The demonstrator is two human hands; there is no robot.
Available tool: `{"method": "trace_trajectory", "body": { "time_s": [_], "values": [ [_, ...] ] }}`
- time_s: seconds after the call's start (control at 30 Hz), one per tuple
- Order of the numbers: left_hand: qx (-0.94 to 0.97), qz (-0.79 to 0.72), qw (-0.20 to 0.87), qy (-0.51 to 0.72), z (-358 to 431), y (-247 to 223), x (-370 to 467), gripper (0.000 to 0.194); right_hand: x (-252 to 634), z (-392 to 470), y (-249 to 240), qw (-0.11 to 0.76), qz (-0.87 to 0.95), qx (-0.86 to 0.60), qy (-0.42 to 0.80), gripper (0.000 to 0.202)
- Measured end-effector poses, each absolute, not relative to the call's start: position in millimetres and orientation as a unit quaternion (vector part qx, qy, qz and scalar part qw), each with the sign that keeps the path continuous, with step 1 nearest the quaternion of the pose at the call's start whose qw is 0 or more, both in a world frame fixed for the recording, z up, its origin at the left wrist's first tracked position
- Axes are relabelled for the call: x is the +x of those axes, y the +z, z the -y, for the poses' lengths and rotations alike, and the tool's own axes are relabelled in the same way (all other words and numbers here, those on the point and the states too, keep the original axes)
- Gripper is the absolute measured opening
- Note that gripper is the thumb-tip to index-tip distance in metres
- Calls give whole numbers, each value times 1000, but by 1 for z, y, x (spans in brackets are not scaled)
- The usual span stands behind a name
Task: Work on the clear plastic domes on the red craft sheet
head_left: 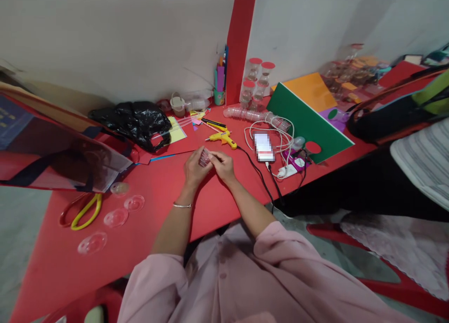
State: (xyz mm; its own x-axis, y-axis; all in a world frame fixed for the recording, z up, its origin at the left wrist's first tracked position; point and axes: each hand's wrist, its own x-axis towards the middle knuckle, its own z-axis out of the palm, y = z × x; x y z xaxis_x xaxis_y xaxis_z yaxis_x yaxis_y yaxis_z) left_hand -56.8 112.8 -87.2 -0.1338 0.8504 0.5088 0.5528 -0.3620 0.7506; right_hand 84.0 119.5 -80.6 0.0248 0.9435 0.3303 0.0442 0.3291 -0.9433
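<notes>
My left hand and my right hand meet above the red table. Between them is a small clear, ridged plastic piece, like a section of a bottle; my fingers cover part of it. The left hand wraps around its side, while the right thumb and fingers press on its near right edge. Just beyond the hands lies a yellow glue gun with a black cord. Cut clear bottle tops lie on the table at the left, near scissors with yellow and red handles.
A large bag and a black plastic bag occupy the left. At the right are a phone with white cables, a green board and joined bottle pieces. Another person's striped sleeve shows at far right.
</notes>
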Motion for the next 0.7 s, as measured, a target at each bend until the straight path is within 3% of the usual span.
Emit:
{"method": "trace_trajectory", "body": {
  "time_s": [0.3,0.53,0.7],
  "values": [
    [633,-572,130,505,-109,-87,-54,50,86,-116,-80,565,609,-449,329,30],
    [647,-556,144,501,-108,-82,-57,51,88,-129,-80,599,497,-447,440,38],
    [660,-557,134,486,-108,-81,-57,59,93,-132,-80,602,502,-454,424,43]
  ]
}}
